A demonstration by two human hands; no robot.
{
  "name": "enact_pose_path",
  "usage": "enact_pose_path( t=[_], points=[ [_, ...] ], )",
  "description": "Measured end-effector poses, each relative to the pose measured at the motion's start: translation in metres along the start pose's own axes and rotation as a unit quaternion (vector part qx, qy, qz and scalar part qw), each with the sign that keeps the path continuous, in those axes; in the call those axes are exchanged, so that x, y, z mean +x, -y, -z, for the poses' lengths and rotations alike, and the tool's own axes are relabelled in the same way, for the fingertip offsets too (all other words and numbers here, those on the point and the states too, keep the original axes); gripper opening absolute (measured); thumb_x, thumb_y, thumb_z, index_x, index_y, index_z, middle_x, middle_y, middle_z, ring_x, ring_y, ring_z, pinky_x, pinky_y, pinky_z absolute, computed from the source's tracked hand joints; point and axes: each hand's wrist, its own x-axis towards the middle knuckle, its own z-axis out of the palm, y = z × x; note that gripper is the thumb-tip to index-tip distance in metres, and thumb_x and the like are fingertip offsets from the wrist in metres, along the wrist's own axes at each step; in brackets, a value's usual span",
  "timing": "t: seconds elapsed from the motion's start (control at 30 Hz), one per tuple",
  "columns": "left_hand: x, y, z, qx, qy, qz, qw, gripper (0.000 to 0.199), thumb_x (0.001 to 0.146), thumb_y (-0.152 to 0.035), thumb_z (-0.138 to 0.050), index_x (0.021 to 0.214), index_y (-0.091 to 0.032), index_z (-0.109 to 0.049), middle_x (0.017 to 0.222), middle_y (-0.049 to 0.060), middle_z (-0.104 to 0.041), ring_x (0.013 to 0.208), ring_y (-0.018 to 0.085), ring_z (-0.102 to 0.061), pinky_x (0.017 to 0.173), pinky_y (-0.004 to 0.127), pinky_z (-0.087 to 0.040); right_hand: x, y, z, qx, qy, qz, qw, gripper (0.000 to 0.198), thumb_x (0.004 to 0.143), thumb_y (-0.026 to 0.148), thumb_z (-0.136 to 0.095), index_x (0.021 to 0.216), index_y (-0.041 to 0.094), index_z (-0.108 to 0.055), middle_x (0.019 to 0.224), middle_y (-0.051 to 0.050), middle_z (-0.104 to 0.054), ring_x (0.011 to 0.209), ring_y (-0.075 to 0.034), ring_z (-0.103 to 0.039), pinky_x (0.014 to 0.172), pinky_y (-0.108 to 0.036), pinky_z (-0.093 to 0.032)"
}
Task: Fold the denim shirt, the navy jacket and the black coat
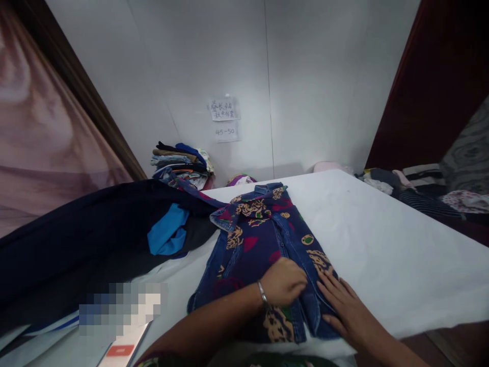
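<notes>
A patterned denim jacket lies on the white table, dark blue with red, tan and green prints. Its collar end points away from me, and one sleeve is folded across the upper part. My left hand, with a silver bracelet at the wrist, is closed at the middle of the jacket's front, its curled fingers on the front edge; the fingertips are hidden. Over the jacket's right side, near the hem, my right hand lies flat with fingers stretched out, pressing on the cloth.
Dark clothing is heaped at left with a bright blue piece on it. A stack of folded clothes stands by the wall. A phone, partly pixelated, lies lower left. More garments lie beyond the white tabletop.
</notes>
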Motion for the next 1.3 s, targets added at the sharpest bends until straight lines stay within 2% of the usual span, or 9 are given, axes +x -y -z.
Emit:
enact_pose_path(
  t=[0.13, 0.23, 0.37, 0.5, 0.7, 0.83, 0.93, 1.07, 1.3],
  points=[
    [0.007, 0.075, 0.049, 0.021, -0.125, 0.157, 0.979, 0.019, 0.086, -0.021, -0.05, 0.092, -0.023, -0.067, 0.101, 0.004, -0.069, 0.097, 0.017, -0.06, 0.091, 0.032, -0.041, -0.006, 0.005, 0.012, -0.004, 0.008, -0.017, 1.0, 0.077, 0.086, 0.043, -0.052, 0.146, 0.05, -0.005, 0.151, -0.004, -0.027, 0.136, -0.033, -0.025, 0.104, -0.065, -0.031],
    [0.021, 0.131, 0.084, 0.097, -0.134, 0.263, 0.95, 0.022, 0.087, -0.023, -0.048, 0.1, -0.022, -0.067, 0.105, 0.003, -0.068, 0.103, 0.017, -0.058, 0.094, 0.03, -0.041, 0.014, 0.005, 0.037, 0.005, -0.019, -0.028, 0.999, 0.067, 0.091, 0.04, -0.045, 0.149, 0.042, -0.01, 0.154, -0.003, -0.022, 0.139, -0.029, -0.02, 0.11, -0.06, -0.024],
    [0.041, 0.185, 0.108, 0.159, -0.113, 0.343, 0.919, 0.03, 0.092, -0.03, -0.043, 0.112, -0.02, -0.062, 0.116, 0.007, -0.065, 0.111, 0.021, -0.055, 0.099, 0.033, -0.037, 0.079, -0.02, 0.051, 0.029, -0.043, -0.027, 0.998, 0.057, 0.095, 0.04, -0.04, 0.149, 0.032, -0.025, 0.154, -0.003, -0.022, 0.142, -0.024, -0.017, 0.115, -0.052, -0.02],
    [0.052, 0.215, 0.106, 0.181, -0.087, 0.387, 0.9, 0.035, 0.091, -0.034, -0.044, 0.119, -0.019, -0.058, 0.128, 0.01, -0.059, 0.124, 0.026, -0.045, 0.106, 0.044, -0.026, 0.181, -0.063, 0.038, 0.004, -0.03, -0.04, 0.999, 0.054, 0.093, 0.035, -0.041, 0.144, 0.019, -0.037, 0.152, -0.011, -0.029, 0.14, -0.026, -0.025, 0.114, -0.049, -0.024],
    [0.053, 0.234, 0.108, 0.19, -0.017, 0.435, 0.88, 0.026, 0.089, -0.028, -0.041, 0.09, -0.019, -0.066, 0.1, 0.008, -0.07, 0.106, 0.024, -0.058, 0.106, 0.045, -0.023, 0.318, -0.105, 0.013, -0.081, 0.0, -0.154, 0.985, 0.048, 0.089, 0.021, -0.041, 0.136, 0.011, -0.044, 0.144, -0.016, -0.039, 0.135, -0.027, -0.032, 0.111, -0.043, -0.028],
    [0.047, 0.227, 0.121, 0.189, -0.005, 0.437, 0.88, 0.031, 0.09, -0.029, -0.037, 0.102, -0.02, -0.063, 0.106, 0.009, -0.068, 0.107, 0.024, -0.058, 0.099, 0.039, -0.034, 0.366, -0.118, -0.005, -0.088, 0.006, -0.187, 0.978, 0.055, 0.094, 0.032, -0.035, 0.145, 0.012, -0.03, 0.151, -0.015, -0.027, 0.139, -0.028, -0.021, 0.11, -0.046, -0.025],
    [0.041, 0.216, 0.121, 0.165, 0.031, 0.431, 0.886, 0.032, 0.089, -0.032, -0.039, 0.107, -0.021, -0.063, 0.106, 0.01, -0.068, 0.1, 0.024, -0.061, 0.087, 0.035, -0.042, 0.383, -0.122, -0.02, -0.092, 0.039, -0.205, 0.974, 0.059, 0.094, 0.041, -0.033, 0.148, 0.017, -0.025, 0.155, -0.013, -0.022, 0.142, -0.029, -0.015, 0.11, -0.054, -0.019],
    [0.036, 0.21, 0.118, 0.107, 0.108, 0.417, 0.896, 0.032, 0.083, -0.046, -0.05, 0.092, -0.023, -0.069, 0.096, 0.006, -0.071, 0.088, 0.021, -0.065, 0.072, 0.027, -0.045, 0.389, -0.124, -0.029, -0.1, 0.073, -0.219, 0.968, 0.057, 0.093, 0.044, -0.031, 0.145, 0.019, -0.034, 0.155, -0.012, -0.022, 0.142, -0.03, -0.016, 0.108, -0.058, -0.016],
    [0.014, 0.214, 0.132, 0.055, 0.153, 0.417, 0.894, 0.054, 0.075, -0.067, -0.048, 0.097, -0.023, -0.072, 0.102, 0.006, -0.07, 0.094, 0.024, -0.063, 0.075, 0.028, -0.045, 0.373, -0.124, -0.022, -0.11, 0.075, -0.185, 0.974, 0.057, 0.094, 0.044, -0.032, 0.146, 0.019, -0.031, 0.155, -0.011, -0.021, 0.142, -0.027, -0.015, 0.11, -0.053, -0.016]
  ],
)
